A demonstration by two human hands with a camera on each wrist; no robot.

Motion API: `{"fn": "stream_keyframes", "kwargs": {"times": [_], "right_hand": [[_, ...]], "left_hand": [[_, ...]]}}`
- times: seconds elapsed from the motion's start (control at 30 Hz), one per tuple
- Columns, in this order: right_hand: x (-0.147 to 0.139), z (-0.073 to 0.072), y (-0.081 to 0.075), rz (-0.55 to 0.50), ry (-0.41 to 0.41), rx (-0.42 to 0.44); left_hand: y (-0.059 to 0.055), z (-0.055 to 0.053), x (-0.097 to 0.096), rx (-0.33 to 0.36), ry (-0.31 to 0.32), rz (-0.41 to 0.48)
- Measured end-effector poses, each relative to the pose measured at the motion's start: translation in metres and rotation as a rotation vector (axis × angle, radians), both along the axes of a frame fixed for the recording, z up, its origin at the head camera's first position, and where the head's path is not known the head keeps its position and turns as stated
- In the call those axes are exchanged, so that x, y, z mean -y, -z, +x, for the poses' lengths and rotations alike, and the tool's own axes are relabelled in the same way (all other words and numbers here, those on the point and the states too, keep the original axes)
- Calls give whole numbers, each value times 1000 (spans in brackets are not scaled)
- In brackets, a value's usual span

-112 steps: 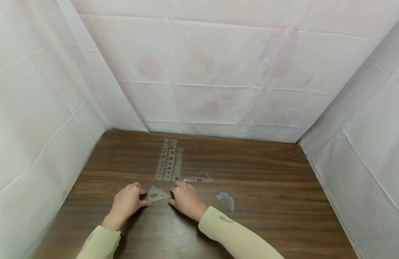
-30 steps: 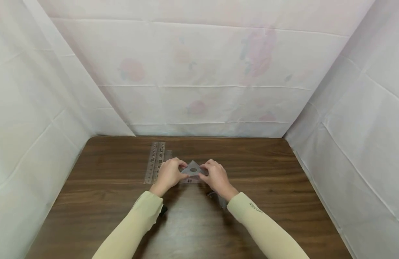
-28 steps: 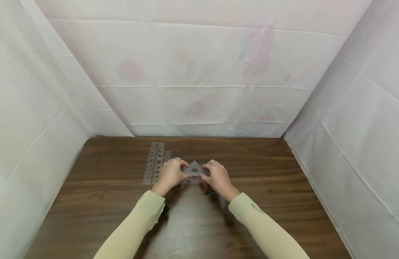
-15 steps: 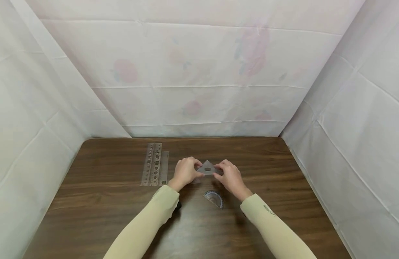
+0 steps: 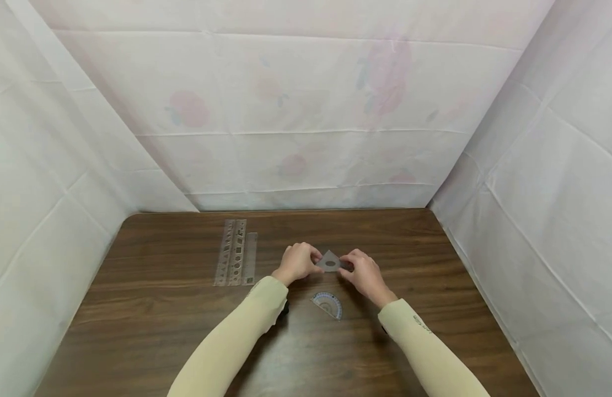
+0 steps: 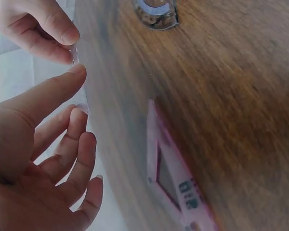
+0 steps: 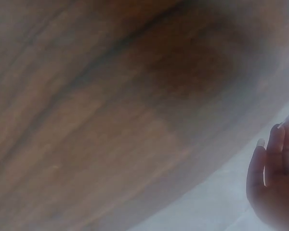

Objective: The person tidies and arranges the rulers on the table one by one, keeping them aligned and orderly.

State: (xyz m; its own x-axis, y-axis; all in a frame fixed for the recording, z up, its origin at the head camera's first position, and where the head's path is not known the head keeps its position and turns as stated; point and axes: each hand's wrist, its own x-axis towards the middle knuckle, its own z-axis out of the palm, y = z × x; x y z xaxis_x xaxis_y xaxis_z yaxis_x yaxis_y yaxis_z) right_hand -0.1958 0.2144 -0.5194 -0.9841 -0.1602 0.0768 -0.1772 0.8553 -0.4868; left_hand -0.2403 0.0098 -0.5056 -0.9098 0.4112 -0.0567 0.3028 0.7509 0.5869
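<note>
Both hands pinch a clear triangular set square [image 5: 330, 263] with an oval hole, one at each side. My left hand [image 5: 298, 262] grips its left corner between thumb and fingers, and my right hand [image 5: 365, 274] grips its right corner. In the left wrist view the set square shows nearly edge-on, a thin strip between the two hands' fingertips. A pink-edged set square [image 6: 179, 185] lies on the table below; in the head view my left hand hides it. Nearer the body than the hands lies a clear protractor [image 5: 328, 305] with a blue scale.
Left of the hands, two stencil rulers [image 5: 237, 253] and a plainer clear ruler [image 5: 250, 258] lie side by side. The dark wooden table [image 5: 152, 320] is bounded by white cloth [image 5: 306, 110] at the back and both sides.
Held in both hands, the clear set square has travelled right and farther back, past the pink one. The rulers stay side by side, and the protractor is uncovered again.
</note>
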Motion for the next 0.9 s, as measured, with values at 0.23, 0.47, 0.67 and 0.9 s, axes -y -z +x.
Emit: {"fn": "stream_keyframes", "kwargs": {"times": [0.23,0.47,0.67,0.9], "right_hand": [[-4,0,12,13,11,36],[-5,-2,22,44,13,40],[-3,-2,25,91,6,36],[-1,-1,25,102,-5,26]], "left_hand": [[8,-2,-3,60,31,5],[14,-4,-5,77,27,-29],[15,-2,-4,96,23,-16],[17,-2,-3,76,20,-35]]}}
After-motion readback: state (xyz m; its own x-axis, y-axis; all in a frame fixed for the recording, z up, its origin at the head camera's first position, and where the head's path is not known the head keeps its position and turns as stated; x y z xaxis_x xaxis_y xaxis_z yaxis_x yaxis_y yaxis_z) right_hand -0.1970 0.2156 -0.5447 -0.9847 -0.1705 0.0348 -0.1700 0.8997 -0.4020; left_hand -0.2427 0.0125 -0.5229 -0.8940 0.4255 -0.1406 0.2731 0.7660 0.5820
